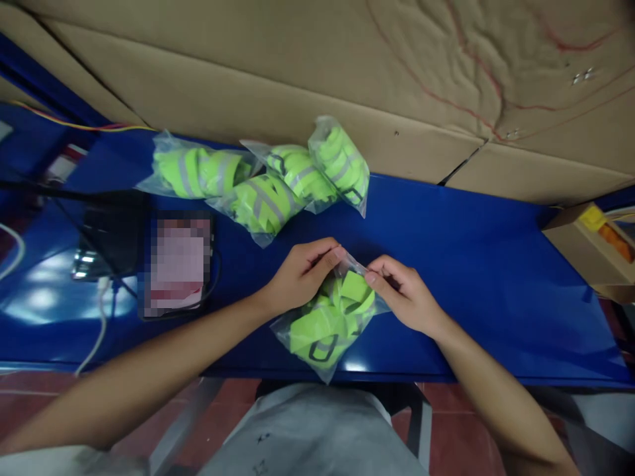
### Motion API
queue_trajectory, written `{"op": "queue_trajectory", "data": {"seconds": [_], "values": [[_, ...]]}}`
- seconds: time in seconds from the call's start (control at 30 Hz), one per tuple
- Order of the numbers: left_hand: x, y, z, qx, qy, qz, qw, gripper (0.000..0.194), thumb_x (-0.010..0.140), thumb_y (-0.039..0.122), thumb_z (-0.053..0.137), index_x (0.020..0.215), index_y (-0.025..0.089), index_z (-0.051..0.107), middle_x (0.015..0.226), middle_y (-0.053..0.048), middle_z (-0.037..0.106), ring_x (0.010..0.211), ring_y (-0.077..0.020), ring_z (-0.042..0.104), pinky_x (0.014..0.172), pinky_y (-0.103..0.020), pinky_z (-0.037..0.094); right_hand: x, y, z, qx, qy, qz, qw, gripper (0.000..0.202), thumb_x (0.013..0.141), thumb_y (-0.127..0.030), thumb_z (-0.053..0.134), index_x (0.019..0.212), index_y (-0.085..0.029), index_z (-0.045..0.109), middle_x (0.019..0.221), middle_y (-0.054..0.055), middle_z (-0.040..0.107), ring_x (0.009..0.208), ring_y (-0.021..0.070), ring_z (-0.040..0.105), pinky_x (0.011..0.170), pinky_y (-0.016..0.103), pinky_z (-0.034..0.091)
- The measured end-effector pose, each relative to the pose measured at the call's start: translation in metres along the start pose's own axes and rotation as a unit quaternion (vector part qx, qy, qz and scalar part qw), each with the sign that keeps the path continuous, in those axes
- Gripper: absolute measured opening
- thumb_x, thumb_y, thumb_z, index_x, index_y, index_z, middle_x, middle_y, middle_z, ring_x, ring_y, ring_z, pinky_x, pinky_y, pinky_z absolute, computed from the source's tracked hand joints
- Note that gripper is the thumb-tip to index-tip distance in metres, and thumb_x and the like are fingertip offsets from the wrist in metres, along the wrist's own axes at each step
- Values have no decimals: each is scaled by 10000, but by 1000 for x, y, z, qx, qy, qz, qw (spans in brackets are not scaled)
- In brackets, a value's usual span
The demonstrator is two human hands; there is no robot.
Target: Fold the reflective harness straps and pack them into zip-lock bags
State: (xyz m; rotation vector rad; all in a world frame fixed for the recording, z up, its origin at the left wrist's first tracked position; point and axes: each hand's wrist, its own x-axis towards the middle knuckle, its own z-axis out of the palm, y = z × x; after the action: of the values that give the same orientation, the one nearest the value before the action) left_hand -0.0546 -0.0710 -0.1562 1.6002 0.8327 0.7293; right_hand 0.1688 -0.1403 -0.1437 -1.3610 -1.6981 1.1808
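A clear plastic bag (322, 330) lies near the front edge of the blue table, with neon yellow-green reflective straps and a black buckle inside. My left hand (310, 268) pinches the bag's upper edge between thumb and fingers. On the same edge, a little to the right, my right hand (404, 291) also has a pinch grip. The edge is drawn taut between both hands; whether it is sealed I cannot tell. Behind my hands, several similar filled bags (265, 205) lie grouped against the cardboard, one leaning over another.
Tan cardboard (248, 79) lines the back of the blue table (471, 277). To the left are a black device (112, 231), a blurred-out screen or panel (178, 264) and a white cable (102, 330). An open cardboard box (590, 251) stands at the right end.
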Motion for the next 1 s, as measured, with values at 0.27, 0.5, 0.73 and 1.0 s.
{"op": "queue_trajectory", "data": {"seconds": [0.27, 0.5, 0.73, 1.0], "values": [[15, -12, -4, 71, 39, 81, 993, 448, 1074, 482, 450, 800, 162, 602, 679, 26, 547, 604, -102, 515, 568, -210, 405, 4, 7, -3, -68, 29, -30, 997, 263, 1070, -415, 521, 1020, -191, 649, 673, -56, 510, 586, 69, 433, 568, 207, 333], [18, -17, -10, 197, 75, 159, 965, 460, 1083, 461, 424, 791, 164, 617, 721, -7, 601, 683, -134, 575, 683, -245, 462, 13, 20, -4, -88, 75, -40, 992, 355, 1006, -495, 582, 1007, -171, 728, 580, -66, 445, 527, 74, 389, 521, 211, 311], [14, -4, -24, 382, 143, 161, 899, 379, 1034, 410, 547, 1334, 200, 644, 1388, -141, 630, 1346, -283, 555, 1179, -429, 395, 22, 41, -32, -118, 238, -48, 963, 390, 923, -526, 636, 964, -158, 761, 668, -6, 604, 594, 111, 499, 563, 224, 406], [14, -4, -55, 491, 249, 28, 834, 723, 904, 271, 704, 1559, 162, 418, 1559, -224, 507, 1472, -409, 446, 1243, -620, 249, 34, 72, -70, -196, 462, -14, 865, 565, 1013, -507, 388, 1271, -56, 609, 1119, 218, 649, 960, 288, 636, 831, 488, 557]]}}
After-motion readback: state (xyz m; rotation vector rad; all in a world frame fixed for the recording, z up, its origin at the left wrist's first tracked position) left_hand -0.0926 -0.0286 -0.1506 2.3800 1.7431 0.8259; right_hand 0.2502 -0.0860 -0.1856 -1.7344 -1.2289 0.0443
